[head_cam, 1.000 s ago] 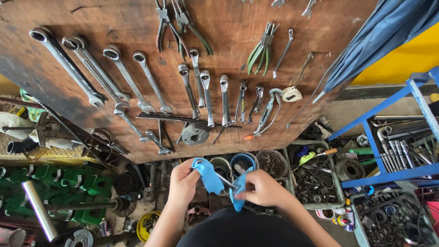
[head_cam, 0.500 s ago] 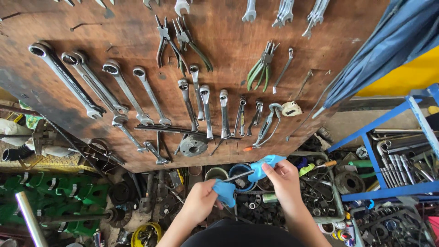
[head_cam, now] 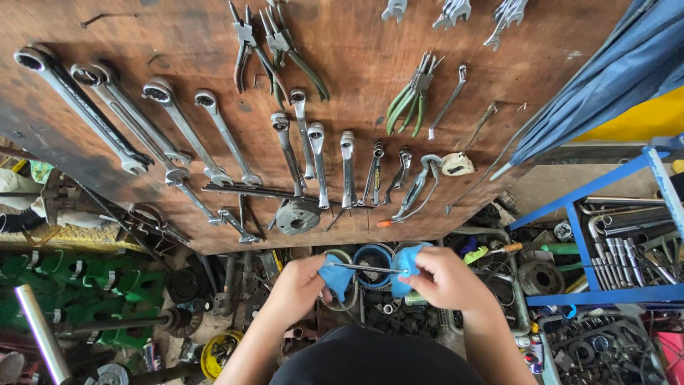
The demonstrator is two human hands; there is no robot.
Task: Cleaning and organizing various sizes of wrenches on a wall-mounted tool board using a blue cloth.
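Both hands are staying low in the middle of the view, just under the big wooden board (head_cam: 178,64). The left hand (head_cam: 299,285) is pinching one end of a thin metal rod (head_cam: 367,268) w/ a bit of blue cloth (head_cam: 336,276) bunched under its fingers. The right hand (head_cam: 445,279) is pinching the other end of the rod, and it is squeezing a 2nd bit of blue cloth (head_cam: 407,265) too. So both hands are closed tight on the rod & cloth, not wide open. The rod is lying flat btw the two hands, going left to right, in the air above a blue round tub (head_cam: 373,258).

The board is leaning over the hands and lots of tools are hanging on it. Long shiny wrenches (head_cam: 171,132) are hanging in a row on the left side, going from big to small. Shorter wrenches (head_cam: 317,160) are hanging in the middle. Green-handled pliers (head_cam: 410,96) are hanging up higher, right of middle. A dark round metal part (head_cam: 297,216) is sitting near the bottom edge of the board, just above the left hand.

On the right a blue metal rack (head_cam: 591,246) is holding pipes and bars. A dark blue folded umbrella (head_cam: 605,78) is leaning across the top right corner. On the left, green metal parts (head_cam: 85,281) are piling up on the ground, and a shiny pipe (head_cam: 39,328) is lying near them. Lots of small metal bits are lying all around under the hands.
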